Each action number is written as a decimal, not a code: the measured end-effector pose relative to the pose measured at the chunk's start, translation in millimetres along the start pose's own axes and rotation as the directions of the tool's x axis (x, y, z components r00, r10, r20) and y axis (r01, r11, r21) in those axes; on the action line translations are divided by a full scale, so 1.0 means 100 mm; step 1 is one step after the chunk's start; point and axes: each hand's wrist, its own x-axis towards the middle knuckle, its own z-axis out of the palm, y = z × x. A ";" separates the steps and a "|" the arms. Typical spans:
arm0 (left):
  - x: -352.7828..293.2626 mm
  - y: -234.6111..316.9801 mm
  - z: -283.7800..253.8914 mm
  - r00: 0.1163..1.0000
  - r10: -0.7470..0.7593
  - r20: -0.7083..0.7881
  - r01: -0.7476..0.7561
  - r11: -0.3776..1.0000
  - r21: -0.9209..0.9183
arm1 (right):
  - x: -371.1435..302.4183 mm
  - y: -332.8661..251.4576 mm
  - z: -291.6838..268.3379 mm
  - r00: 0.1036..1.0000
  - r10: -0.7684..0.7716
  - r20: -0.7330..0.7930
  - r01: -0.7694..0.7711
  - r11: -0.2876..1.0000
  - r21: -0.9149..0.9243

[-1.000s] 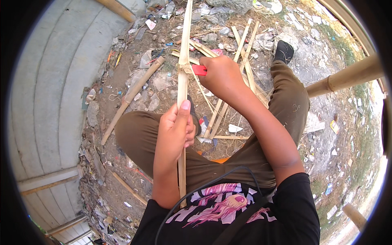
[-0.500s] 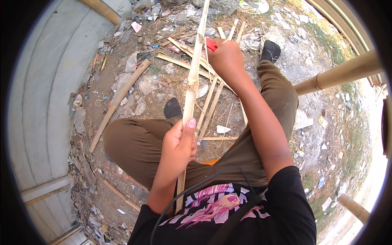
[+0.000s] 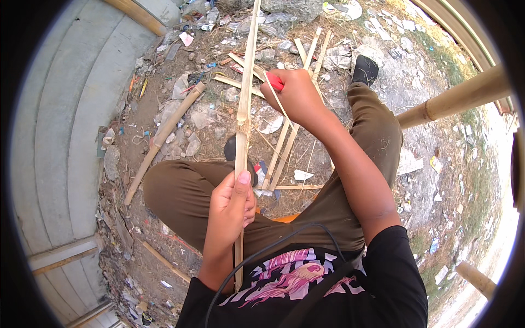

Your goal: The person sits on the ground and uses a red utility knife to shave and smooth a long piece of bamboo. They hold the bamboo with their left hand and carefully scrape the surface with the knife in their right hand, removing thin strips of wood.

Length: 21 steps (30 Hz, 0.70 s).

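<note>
A long, pale bamboo strip [image 3: 241, 153] stands lengthwise before me, running from the top of the view down to my shirt. My left hand [image 3: 231, 203] is closed round its lower part, thumb lying along the face. A rough node shows on the strip above that hand. My right hand [image 3: 298, 95] is a fist round a red-handled tool [image 3: 275, 82], just right of the strip's upper part. The tool's working end cannot be made out. A thin bamboo sliver [image 3: 278, 97] trails beside the right fist.
Several cut bamboo strips [image 3: 283, 147] lie crossed on the ground between my legs. A bamboo pole [image 3: 165, 139] rests at left, near a grey panel wall [image 3: 87, 109]. A thicker pole [image 3: 454, 98] juts in at right. Litter and stones cover the soil.
The bamboo strip's upper end has tilted left. My right hand with the red-handled tool has come down a little toward me, and a gap now shows between it and the strip.
</note>
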 end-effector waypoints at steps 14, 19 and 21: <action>0.01 -0.07 -0.09 0.988 -0.048 0.149 0.087 0.958 -0.273 | -0.22 -0.43 0.22 0.992 -0.107 0.065 0.119 0.967 -0.226; -0.03 -0.15 0.00 0.966 -0.110 0.234 0.180 0.936 -0.303 | 0.00 -0.34 0.06 0.977 0.212 0.005 -0.207 0.960 -0.186; -0.05 -0.23 0.00 0.951 -0.134 0.279 0.215 0.935 -0.282 | 0.15 -0.18 -0.12 0.965 0.260 -0.033 -0.260 0.935 -0.240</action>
